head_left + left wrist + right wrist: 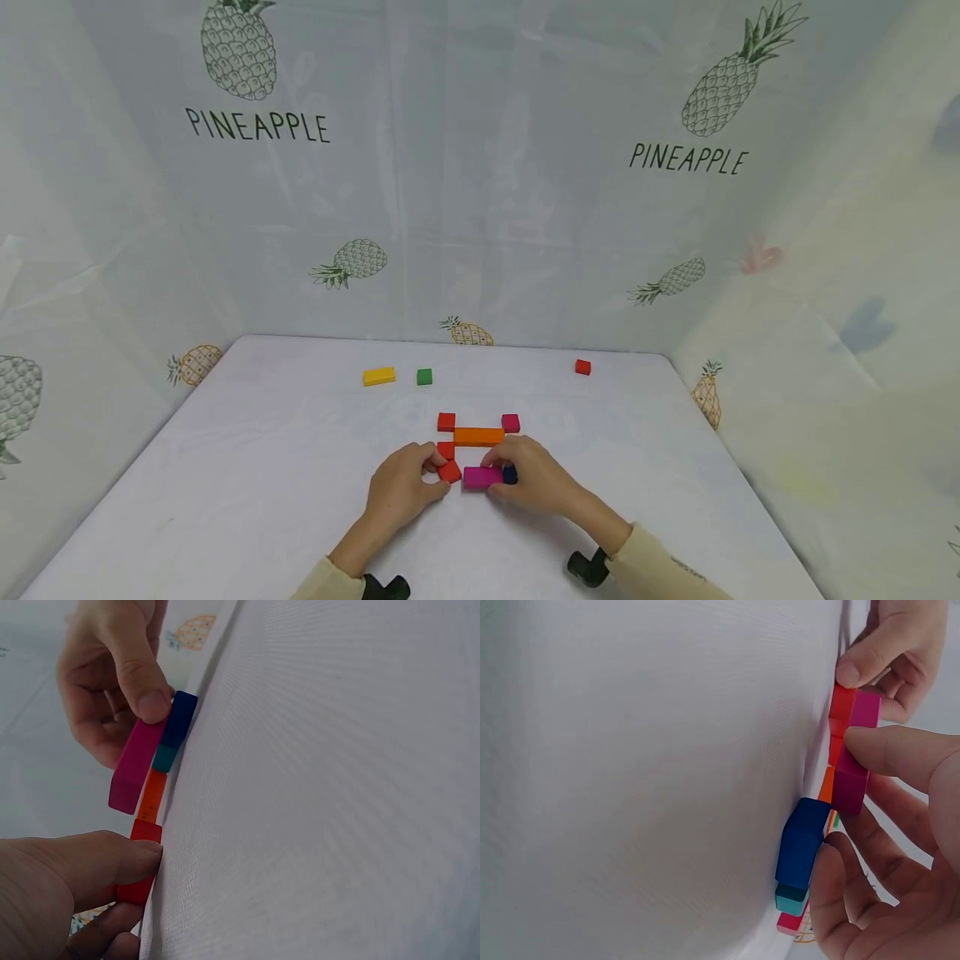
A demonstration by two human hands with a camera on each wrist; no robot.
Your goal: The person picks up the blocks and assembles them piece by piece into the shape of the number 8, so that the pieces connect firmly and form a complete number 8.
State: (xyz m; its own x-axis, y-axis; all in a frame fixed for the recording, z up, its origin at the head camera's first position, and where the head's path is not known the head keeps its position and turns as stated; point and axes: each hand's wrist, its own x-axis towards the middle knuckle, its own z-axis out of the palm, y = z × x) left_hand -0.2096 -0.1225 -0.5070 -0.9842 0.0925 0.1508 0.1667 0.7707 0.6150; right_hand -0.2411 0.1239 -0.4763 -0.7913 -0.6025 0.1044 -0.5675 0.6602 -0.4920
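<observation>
The left hand (403, 487) pinches a red block (450, 472); the right hand (538, 477) pinches a magenta block (480, 478), raised off the desk (247, 500) between the hands. A blue block (802, 844) sits beside the right hand. Beyond both lies an orange block (479, 437).

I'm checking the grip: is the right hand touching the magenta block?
Touching. The right wrist view shows it: the right hand has its thumb resting directly against the magenta block.
</observation>
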